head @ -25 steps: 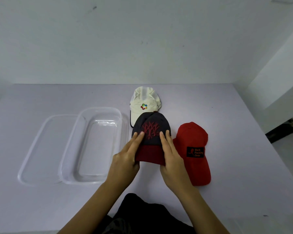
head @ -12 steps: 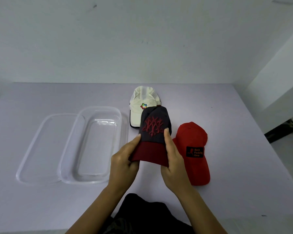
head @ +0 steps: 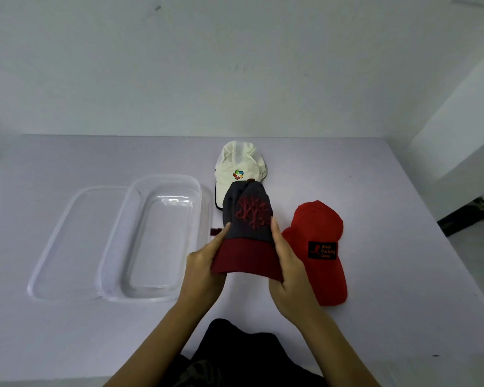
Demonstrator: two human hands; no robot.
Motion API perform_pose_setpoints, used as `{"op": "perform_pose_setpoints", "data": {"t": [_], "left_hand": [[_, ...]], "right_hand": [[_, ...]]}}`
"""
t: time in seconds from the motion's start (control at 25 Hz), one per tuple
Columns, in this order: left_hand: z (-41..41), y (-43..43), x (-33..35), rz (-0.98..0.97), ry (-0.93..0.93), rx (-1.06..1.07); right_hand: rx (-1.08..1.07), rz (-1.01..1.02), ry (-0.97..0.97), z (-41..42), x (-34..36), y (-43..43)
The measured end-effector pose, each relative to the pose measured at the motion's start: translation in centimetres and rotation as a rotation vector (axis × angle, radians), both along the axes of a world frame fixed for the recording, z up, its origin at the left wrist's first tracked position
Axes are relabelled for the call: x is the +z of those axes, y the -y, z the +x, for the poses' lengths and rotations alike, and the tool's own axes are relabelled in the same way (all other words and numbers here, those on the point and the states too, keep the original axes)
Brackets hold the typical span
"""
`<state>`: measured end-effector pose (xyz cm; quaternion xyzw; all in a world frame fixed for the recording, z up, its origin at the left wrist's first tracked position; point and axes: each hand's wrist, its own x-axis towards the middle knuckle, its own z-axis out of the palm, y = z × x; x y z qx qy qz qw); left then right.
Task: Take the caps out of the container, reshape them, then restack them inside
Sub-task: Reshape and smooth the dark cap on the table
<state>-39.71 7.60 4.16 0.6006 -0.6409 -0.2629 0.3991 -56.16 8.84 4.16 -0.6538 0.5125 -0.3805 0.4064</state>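
**As both hands grip a grey-and-maroon cap [head: 249,219], two other caps lie on the table [head: 67,331]**

Seen from a head-worn camera looking down, the person's left hand [head: 204,270] and right hand [head: 291,277] hold one baseball cap between them. Each hand grips an edge of the maroon brim [head: 246,258]. The fingers curl underneath, and each thumb lies straight along the side of the dark grey crown. The brim points toward the person. The crown tilts away and carries a maroon embroidered design on its front. Whether the back of the crown touches the table cannot be told.

Just right of the right hand, a red cap [head: 316,227] lies flat on the table, brim toward the person, with a black patch lettered in orange. Beyond the held cap a white cap [head: 239,163] rests on the table, with a small multicoloured logo on its front. Its brim is partly hidden behind the grey crown.

To the left of the hands a clear plastic container [head: 157,241] stands with nothing in it. Its clear lid [head: 76,241] lies flat against its left side, slightly overlapped. The table is pale lilac-white and meets a plain white wall [head: 235,65]. Dark clothing [head: 243,353] shows at the bottom edge, between the forearms.
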Motion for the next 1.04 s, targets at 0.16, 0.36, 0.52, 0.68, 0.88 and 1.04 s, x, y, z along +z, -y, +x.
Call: {"op": "perform_pose_setpoints", "data": {"t": [0.16,0.36,0.52,0.68,0.88,1.04], "left_hand": [[-0.6,-0.1,-0.2,0.108,-0.218,0.040],[0.4,-0.1,0.1,-0.100,0.020,-0.157],[-0.1,-0.8,-1.0,-0.295,0.151,-0.129],[-1.9,-1.2,-0.6,-0.408,-0.021,0.003],[-1.8,-1.0,-0.1,-0.433,0.059,-0.079],[1.0,-0.6,-0.3,-0.163,0.176,-0.501]], "right_hand": [[-0.008,-0.076,-0.031,0.6,0.2,0.0],[-0.097,-0.125,-0.231,-0.7,-0.7,0.2],[-0.221,-0.311,-0.343,-0.2,-1.1,0.1],[-0.339,-0.267,-0.137,2.0,-0.2,-1.3],[-0.275,-0.327,-0.165,0.6,0.1,-0.8],[-0.204,-0.370,-0.321,-1.9,-0.6,-0.6]]}}
